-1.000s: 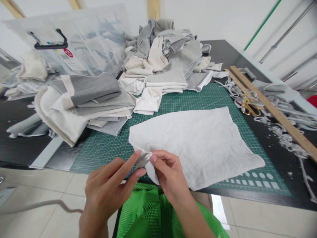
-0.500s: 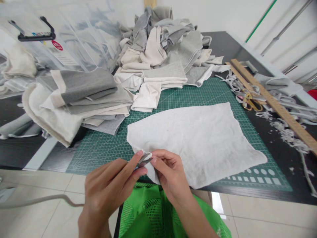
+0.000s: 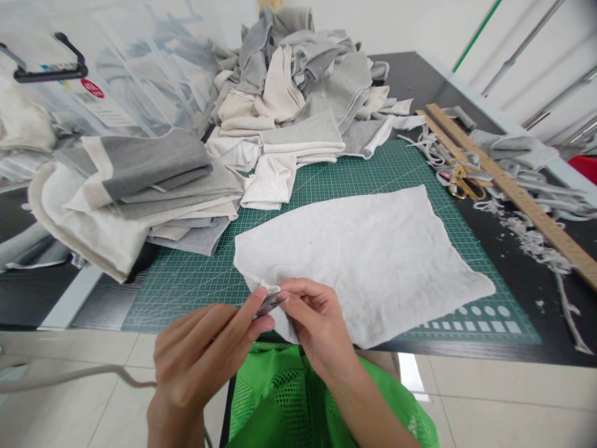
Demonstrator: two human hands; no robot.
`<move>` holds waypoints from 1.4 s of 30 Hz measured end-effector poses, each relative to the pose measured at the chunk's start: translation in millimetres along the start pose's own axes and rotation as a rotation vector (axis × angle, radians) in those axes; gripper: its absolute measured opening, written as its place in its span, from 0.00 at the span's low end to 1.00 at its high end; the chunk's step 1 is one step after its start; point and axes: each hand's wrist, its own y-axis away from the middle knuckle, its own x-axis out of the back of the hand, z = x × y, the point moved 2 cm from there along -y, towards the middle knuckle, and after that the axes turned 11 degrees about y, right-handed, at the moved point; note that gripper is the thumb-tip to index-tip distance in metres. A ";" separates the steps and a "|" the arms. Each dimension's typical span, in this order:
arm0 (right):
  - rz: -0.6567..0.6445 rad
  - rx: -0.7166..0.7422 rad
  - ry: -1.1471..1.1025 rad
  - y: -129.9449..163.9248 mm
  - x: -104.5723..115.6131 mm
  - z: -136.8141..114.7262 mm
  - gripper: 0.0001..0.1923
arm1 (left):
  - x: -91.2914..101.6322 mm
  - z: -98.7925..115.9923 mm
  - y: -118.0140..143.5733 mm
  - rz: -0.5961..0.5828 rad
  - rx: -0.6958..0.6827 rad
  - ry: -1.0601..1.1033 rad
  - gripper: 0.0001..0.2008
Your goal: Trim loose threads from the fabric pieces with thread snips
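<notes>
Both hands are still pinching the near corner of the white cloth [image 3: 354, 261], left hand [image 3: 205, 354] and right hand [image 3: 317, 323] meeting fingertip to fingertip. The cloth is lying flat on the green cutting mat [image 3: 196, 274] on the counter, barely shifted from a moment ago, so the corner work is continuing.

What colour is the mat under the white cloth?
The mat is dark green with a fine pale grid, seen in the head view.

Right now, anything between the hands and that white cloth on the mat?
Nothing visible. The left hand and right hand both pinch the near corner of the white cloth, fingertips directly on the fabric. The rest lies flat on the green cutting mat; the folded stacks sit apart.
</notes>
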 end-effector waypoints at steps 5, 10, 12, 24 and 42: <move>0.005 0.004 -0.014 0.1 0.1 2.1 0.05 | -0.5 -2.0 0.6 -0.031 0.030 -0.009 0.19; 0.003 0.027 -0.008 0.9 1.1 3.0 0.05 | -1.0 -1.2 -0.7 -0.036 0.059 0.017 0.18; 0.000 0.038 -0.004 1.1 1.7 3.4 0.05 | -1.4 -1.2 -0.7 -0.044 0.070 0.012 0.18; 0.011 0.062 0.030 2.4 3.2 4.9 0.05 | -2.6 -0.6 -0.1 -0.060 0.091 -0.002 0.13; 0.011 0.059 0.047 1.9 2.7 3.6 0.06 | -7.9 2.8 5.0 -0.001 0.106 -0.014 0.19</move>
